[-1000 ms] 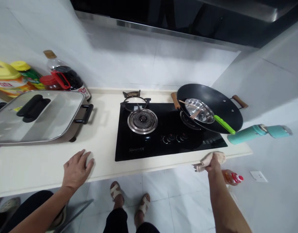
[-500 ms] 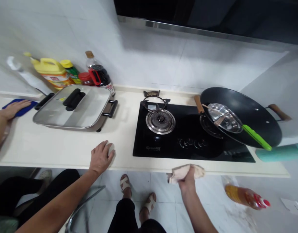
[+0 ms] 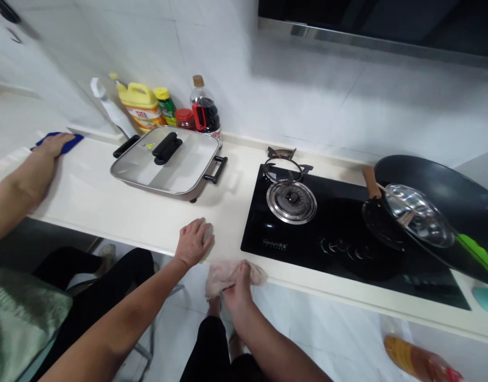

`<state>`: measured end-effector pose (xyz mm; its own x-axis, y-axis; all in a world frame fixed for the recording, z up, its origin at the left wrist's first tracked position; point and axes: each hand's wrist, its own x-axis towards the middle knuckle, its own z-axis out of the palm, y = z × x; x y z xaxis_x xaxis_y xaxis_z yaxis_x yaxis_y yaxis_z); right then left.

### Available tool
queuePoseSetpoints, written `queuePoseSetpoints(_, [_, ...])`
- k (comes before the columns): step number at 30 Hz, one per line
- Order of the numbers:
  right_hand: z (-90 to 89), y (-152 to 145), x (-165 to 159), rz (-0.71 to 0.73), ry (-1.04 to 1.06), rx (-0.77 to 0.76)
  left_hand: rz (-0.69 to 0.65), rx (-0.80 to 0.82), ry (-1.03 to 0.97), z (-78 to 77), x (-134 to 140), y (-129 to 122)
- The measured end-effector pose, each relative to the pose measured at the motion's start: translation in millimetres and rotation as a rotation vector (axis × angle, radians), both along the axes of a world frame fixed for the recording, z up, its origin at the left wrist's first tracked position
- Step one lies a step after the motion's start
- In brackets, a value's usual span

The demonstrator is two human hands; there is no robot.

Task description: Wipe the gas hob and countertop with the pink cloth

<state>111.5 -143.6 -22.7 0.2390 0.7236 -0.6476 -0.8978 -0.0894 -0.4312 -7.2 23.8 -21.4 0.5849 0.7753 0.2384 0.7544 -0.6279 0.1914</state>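
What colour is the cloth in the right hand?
The cloth is pale pinkish-beige; head view.

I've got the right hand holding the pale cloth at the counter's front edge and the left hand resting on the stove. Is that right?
Not quite: the left hand rests on the counter, beside the stove, as the head view shows. The right hand does hold the pale cloth at the counter's front edge.

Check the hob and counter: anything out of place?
Yes: the pot support sits off-centre behind the left burner, straddling the back edge of the hob, instead of around the burner. Nothing stands out about the cloth in the right hand.
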Motion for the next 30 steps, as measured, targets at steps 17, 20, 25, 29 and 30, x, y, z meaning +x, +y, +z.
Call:
queuePoseSetpoints(17, [76.2, 26, 68, 0.358, -0.494, 0.087, -0.014, -0.099, -0.008, 8.7, -3, -4])
queuePoseSetpoints(20, [59.2, 29, 115, 0.268, -0.809, -0.073, 0.003, -0.100, -0.029, 7.5, -2, -4])
queuePoseSetpoints(25, [36.2, -18, 185, 0.107, -1.146, -0.258, 0.018, -0.097, -0.081, 2.8, 1, -6])
queuePoseSetpoints(29, [9.6, -65, 225, 0.075, -1.724, -0.394, 0.013, -0.085, -0.125, 3.1, -3, -4])
queuePoseSetpoints(30, [1.3, -77, 235, 0.063, -1.831, -0.433, 0.018, -0.079, -0.136, 4.5, -5, -4])
